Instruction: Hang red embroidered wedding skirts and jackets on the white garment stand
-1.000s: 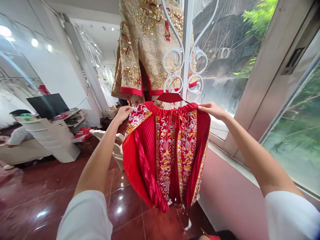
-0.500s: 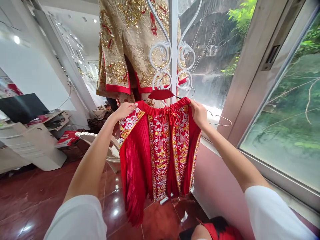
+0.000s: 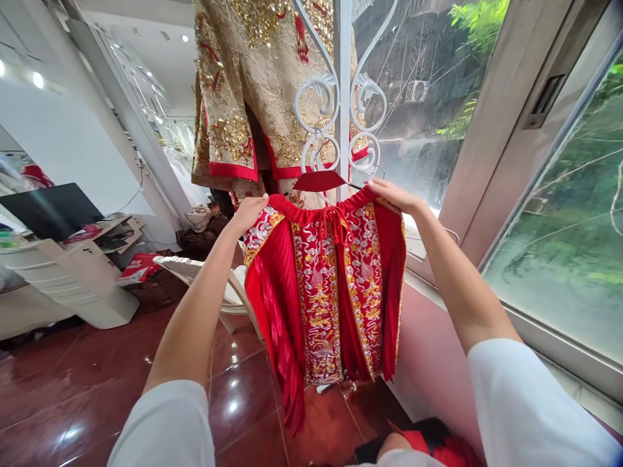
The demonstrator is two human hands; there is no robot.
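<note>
Between both hands, held up at chest height: red embroidered skirt, hanging down twd the tiled floor. Left hand pinches waistband's left end, right hand grips its right end, just below red hanger on white scrollwork rack.

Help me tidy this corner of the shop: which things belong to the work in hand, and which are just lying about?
In hand: red embroidered skirt, held at the waistband by left hand and right hand; red hanger just behind it; white scrolled rack.
Lying about: gold embroidered jacket hanging above; white plastic chair; black monitor; white desk.
</note>
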